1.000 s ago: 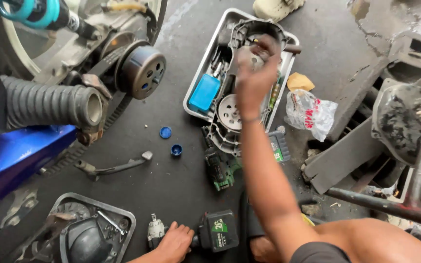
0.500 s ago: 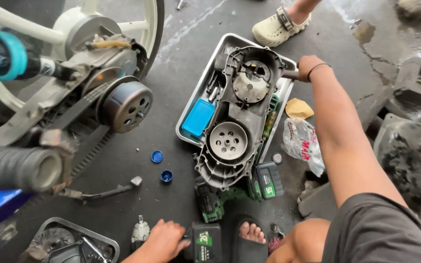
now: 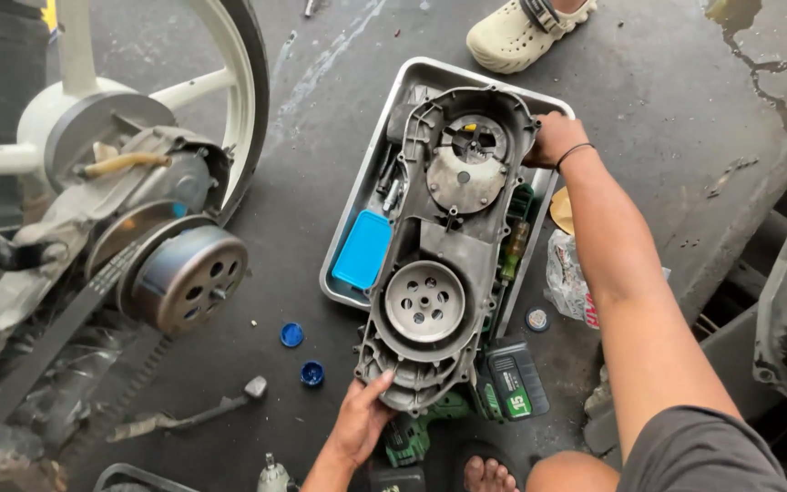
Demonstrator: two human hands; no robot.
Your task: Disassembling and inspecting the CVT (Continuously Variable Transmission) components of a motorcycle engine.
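Note:
A large grey metal engine cover (image 3: 439,264) lies lengthwise over a metal tray (image 3: 357,196) on the concrete floor. My right hand (image 3: 553,137) grips the cover's far edge. My left hand (image 3: 362,419) holds its near rounded end. The cover has a round plate in its upper part and a drilled disc in its lower part. A blue box (image 3: 363,248) and small tools lie in the tray beside it.
A scooter's rear wheel (image 3: 152,100), clutch drum (image 3: 189,278) and drive belt (image 3: 56,342) are at the left. Two blue caps (image 3: 301,353) and a hammer (image 3: 198,415) lie on the floor. A green cordless tool (image 3: 503,383), plastic bag (image 3: 571,278), another person's shoe (image 3: 526,32).
My right hand has moved from the tray's far right side onto the cover's far edge. My left hand has come up from the floor near the cordless tool to the cover's near end.

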